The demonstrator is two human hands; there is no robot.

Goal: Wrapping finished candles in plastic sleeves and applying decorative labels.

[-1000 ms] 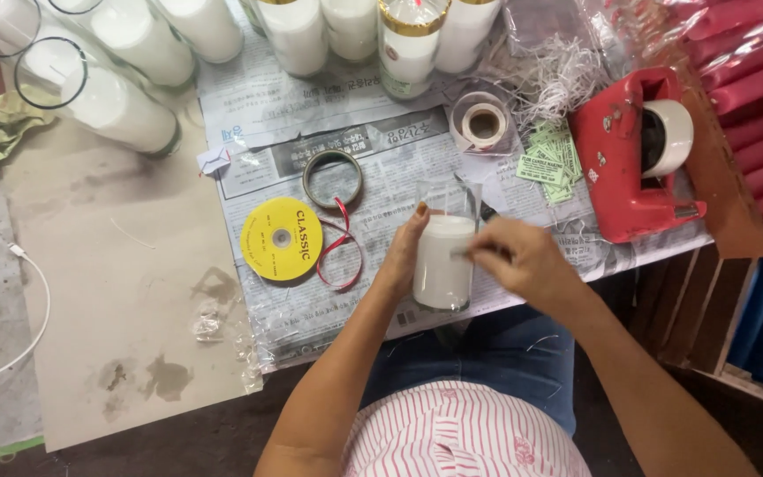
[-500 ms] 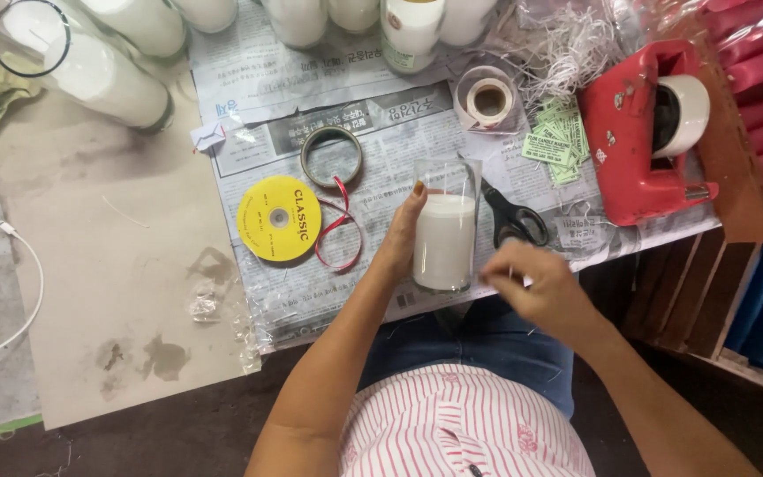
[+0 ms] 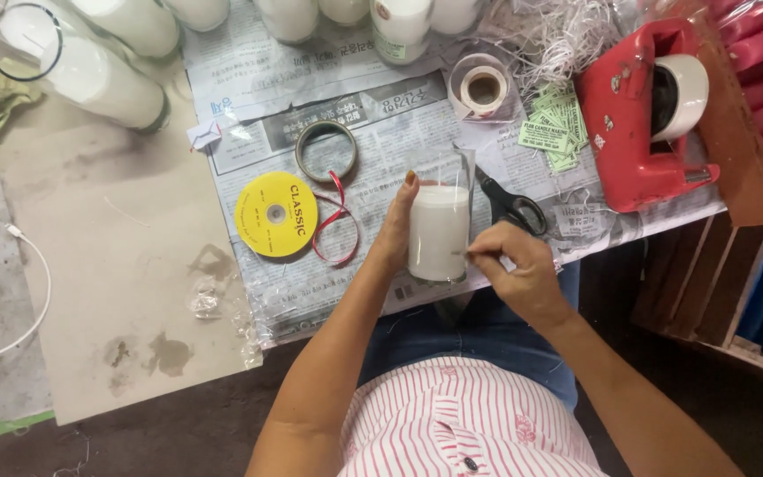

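Note:
A glass jar of white wax (image 3: 440,228) stands on the newspaper (image 3: 373,132) near the table's front edge. My left hand (image 3: 396,231) grips its left side, fingers reaching up the glass. My right hand (image 3: 514,267) rests against the jar's lower right side with fingertips pinched together at the glass; whether they pinch something small I cannot tell. Black-handled scissors (image 3: 510,205) lie just behind my right hand.
A yellow ribbon spool (image 3: 275,215) with a red ribbon loop (image 3: 339,228) lies left of the jar. A metal ring (image 3: 326,150), a tape roll (image 3: 482,88), green labels (image 3: 555,132) and a red tape dispenser (image 3: 645,115) are behind. More wax-filled jars (image 3: 99,79) line the back.
My right hand has slid from the top of the jar down to its lower right side. The left hand keeps its hold on the jar.

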